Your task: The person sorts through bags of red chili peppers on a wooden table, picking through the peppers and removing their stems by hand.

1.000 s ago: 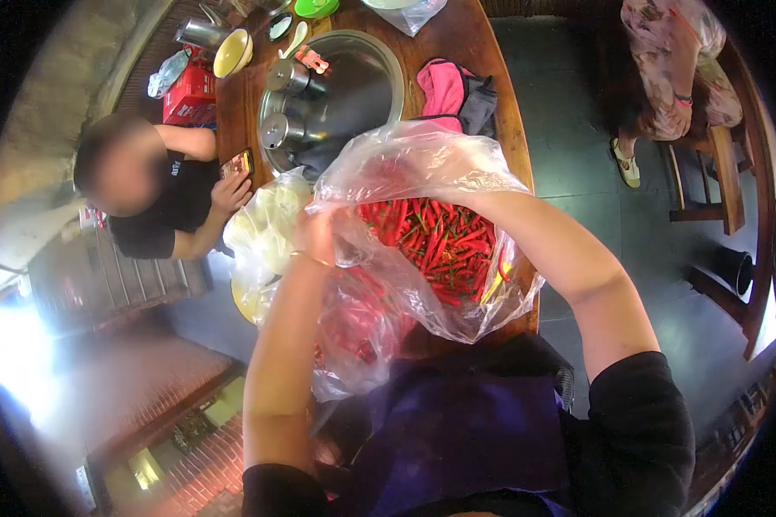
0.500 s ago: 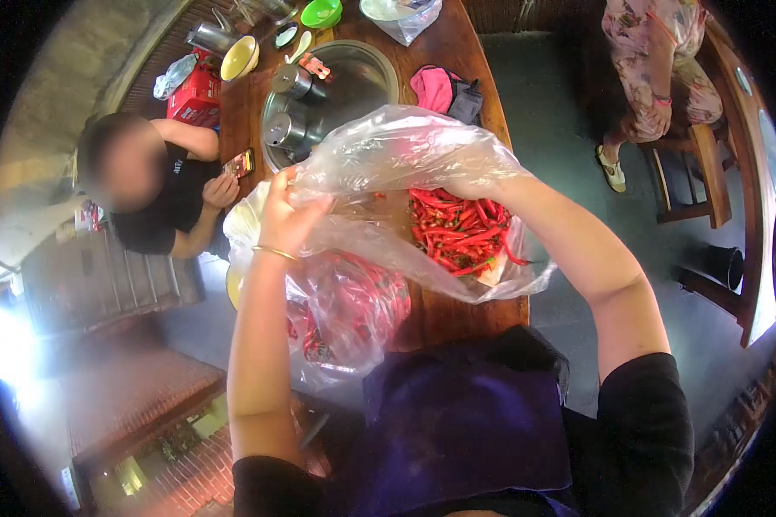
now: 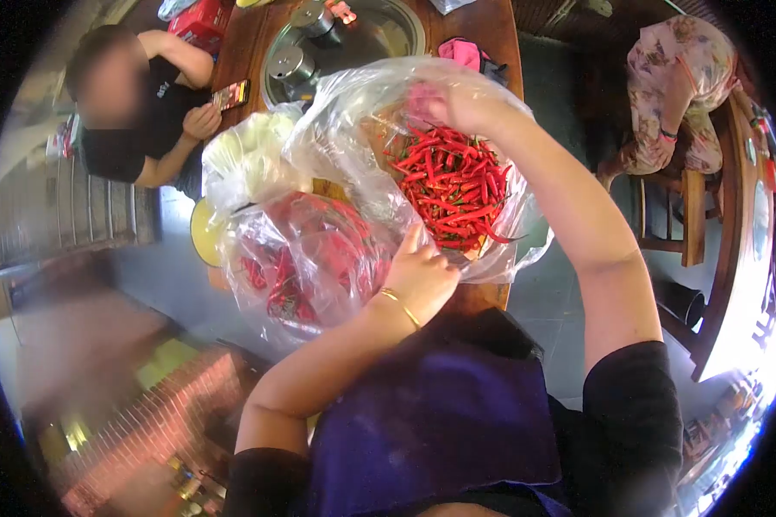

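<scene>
A large clear plastic bag (image 3: 345,112) lies open on the wooden table, with a heap of red chilies (image 3: 457,185) in its mouth. My left hand (image 3: 422,274) pinches the bag's near edge, just left of the chilies' lower end. Behind the heap, my right hand (image 3: 431,105) is inside the bag under the plastic film; its fingers are blurred by the film. A second clear bag holding red chilies (image 3: 306,258) sits to the left of my left hand. Beyond it is a bag with pale contents (image 3: 254,155).
A round metal tray (image 3: 362,52) with metal pots (image 3: 291,64) stands at the back. A person (image 3: 138,103) at the left holds a phone (image 3: 230,95). Another person (image 3: 681,95) sits at the right on a wooden chair. A pink and black pouch (image 3: 466,56) lies at the table's right edge.
My left hand has come down and right, from the bag's raised far-left edge to its near edge. My right hand has moved up and left behind the chilies. The view has shifted.
</scene>
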A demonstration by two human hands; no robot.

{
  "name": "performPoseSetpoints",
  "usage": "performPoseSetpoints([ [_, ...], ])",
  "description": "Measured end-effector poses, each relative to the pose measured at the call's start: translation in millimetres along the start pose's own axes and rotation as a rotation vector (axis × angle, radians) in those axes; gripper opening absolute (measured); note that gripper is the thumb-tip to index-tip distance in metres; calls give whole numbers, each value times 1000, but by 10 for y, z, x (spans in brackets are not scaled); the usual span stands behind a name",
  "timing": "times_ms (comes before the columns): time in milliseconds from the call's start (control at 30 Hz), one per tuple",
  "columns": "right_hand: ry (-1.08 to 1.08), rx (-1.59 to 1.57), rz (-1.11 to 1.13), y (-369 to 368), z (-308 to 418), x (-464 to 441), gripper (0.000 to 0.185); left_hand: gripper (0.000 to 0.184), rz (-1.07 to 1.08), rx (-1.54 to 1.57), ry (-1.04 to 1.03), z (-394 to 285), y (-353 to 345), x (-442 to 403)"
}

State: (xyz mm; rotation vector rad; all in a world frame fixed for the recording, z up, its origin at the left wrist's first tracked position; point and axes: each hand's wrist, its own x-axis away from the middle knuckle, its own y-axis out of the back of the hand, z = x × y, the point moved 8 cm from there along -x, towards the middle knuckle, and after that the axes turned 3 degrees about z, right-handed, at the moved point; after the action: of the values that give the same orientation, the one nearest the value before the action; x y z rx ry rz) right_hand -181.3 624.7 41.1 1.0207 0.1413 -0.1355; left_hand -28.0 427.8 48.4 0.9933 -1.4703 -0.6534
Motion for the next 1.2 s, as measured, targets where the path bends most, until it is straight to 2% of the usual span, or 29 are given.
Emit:
performPoseSetpoints([
  [33, -4, -16, 9, -17, -15, -16, 37, 12, -62, 12, -9, 30, -11, 82],
  [67, -7, -33, 18, -30, -26, -32, 30, 12, -38, 36, 4, 71, -68, 131],
  [133, -147, 21, 230, 36, 145, 28, 21, 13, 6, 84, 32, 129, -160, 211],
  [233, -21, -194, 341, -301, 450, 265, 18, 12, -93, 123, 20, 91, -152, 270],
  [267, -11, -164, 396, -394, 545, 381, 16, 12, -122, 129, 15, 49, -134, 273],
  [300, 16, 3, 388, -419, 652, 482, 13, 12, -93, 170, 25, 11, -131, 276],
  [333, -132, 224, 546, -533, 623, 583, 12, 13, -63, 207, 31, -37, -102, 286],
  [400, -107, 439, 575, -785, 516, 706, 12, 13, -37, 245, 24, -114, -138, 296],
  [500, -50, 541, 330, -714, 636, 787, 10, 15, -110, 276, -1, -157, -186, 332],
  [533, -155, 614, 512, -693, 694, 777, 8, 16, -173, 301, -13, -157, -129, 411],
  [567, -219, 611, 534, -715, 681, 835, 8, 17, -249, 317, -60, -179, -29, 440],
  [600, -256, 586, 482, -778, 757, 900, 8, 21, -177, 352, -46, -169, -124, 435],
  [633, -275, 559, 397, -818, 836, 931, 8, 26, -233, 270, -102, -213, 69, 512],
  [667, -287, 533, 305, -818, 876, 942, 8, 30, -355, 374, -160, -197, 117, 566],
  [700, -285, 503, 209, -803, 910, 925, 8, 32, -249, 421, -97, -143, 126, 571],
  [767, -291, 409, 41, -615, 1010, 944, 9, 30, -416, 513, -111, 72, 241, 589],
  [800, -317, 326, -29, -537, 1077, 973, 10, 26, -568, 864, -105, 313, 171, 581],
  [833, -381, 155, -166, -326, 1167, 996, 21, 25, -586, 1094, -65, 419, 362, 676],
  [867, -523, -103, -140, -91, 1309, 1145, 26, 15, -802, 1232, -127, 646, 321, 682],
  [900, -557, -299, -367, 51, 1382, 1268, 23, 19, -800, 1330, -169, 1012, 174, 480],
  [1000, -541, -378, -570, 126, 1528, 1412, 18, 21, -877, 1592, -89, 942, 431, 573],
  [1033, -482, -401, -619, 178, 1646, 1473, 14, 25, -935, 1543, -220, 946, 481, 518],
  [1133, -353, -248, -738, 524, 2141, 1699, 14, 24, -589, 1832, -238, 837, 425, 443],
  [1200, -429, -243, -645, 528, 2247, 1752, 16, 19, -530, 1818, -360, 797, 441, 473],
])
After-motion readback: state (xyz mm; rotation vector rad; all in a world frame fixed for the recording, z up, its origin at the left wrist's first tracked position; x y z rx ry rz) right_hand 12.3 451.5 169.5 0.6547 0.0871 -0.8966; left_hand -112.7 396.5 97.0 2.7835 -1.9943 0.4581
